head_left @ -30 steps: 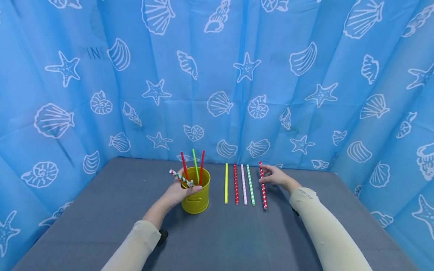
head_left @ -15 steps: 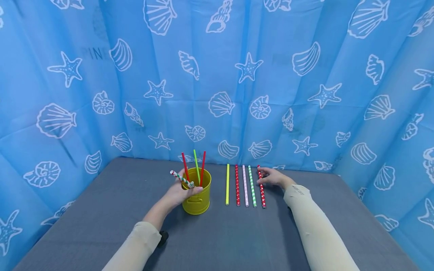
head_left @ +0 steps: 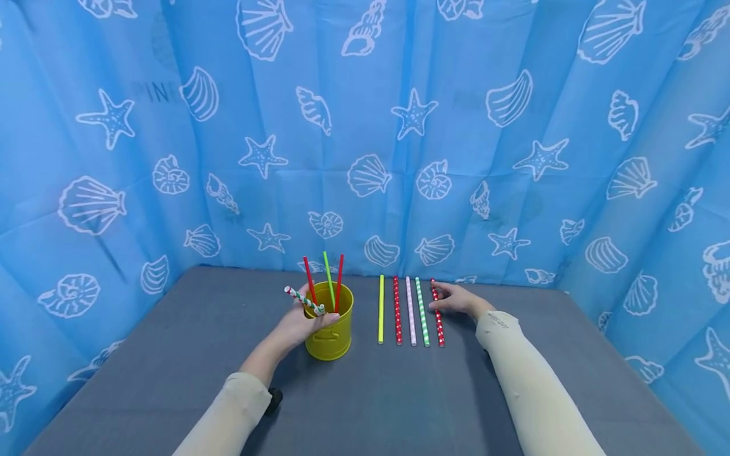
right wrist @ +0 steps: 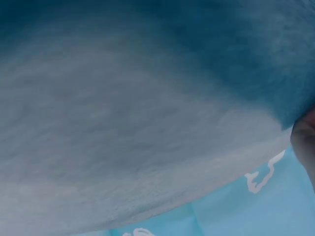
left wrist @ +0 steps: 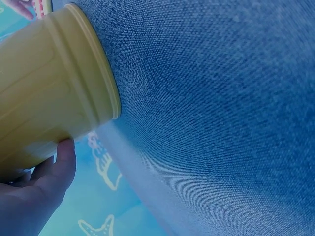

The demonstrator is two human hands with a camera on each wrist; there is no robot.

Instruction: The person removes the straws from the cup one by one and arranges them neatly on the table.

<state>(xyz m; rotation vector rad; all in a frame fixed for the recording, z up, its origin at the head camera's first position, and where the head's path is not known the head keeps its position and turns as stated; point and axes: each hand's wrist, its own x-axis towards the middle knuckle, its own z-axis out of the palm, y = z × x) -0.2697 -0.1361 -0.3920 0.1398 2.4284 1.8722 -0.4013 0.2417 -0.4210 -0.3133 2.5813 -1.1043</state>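
My left hand [head_left: 298,326] grips a yellow metal bucket [head_left: 329,342] by its side; the left wrist view shows my fingers [left wrist: 65,164] against the bucket wall [left wrist: 54,78]. Several paper straws stand in it: red straws [head_left: 339,285], a green straw [head_left: 329,278] and patterned ones [head_left: 299,296] leaning left. My right hand [head_left: 459,301] holds a red straw with white dots [head_left: 439,326] at its upper part, on the table. To its left lie a green-striped straw [head_left: 422,310], a pale pink straw [head_left: 410,310], another red dotted straw [head_left: 397,310] and a yellow straw [head_left: 381,310].
A grey cloth-covered table [head_left: 371,405] bears everything. Behind it and at both sides hangs a blue curtain [head_left: 365,126] with white shells and starfish. The right wrist view shows mostly tablecloth [right wrist: 123,123] and a bit of my hand [right wrist: 305,140].
My right hand has brought the red dotted straw left and down, beside the green-striped straw in the row. The left hand and bucket have stayed in place.
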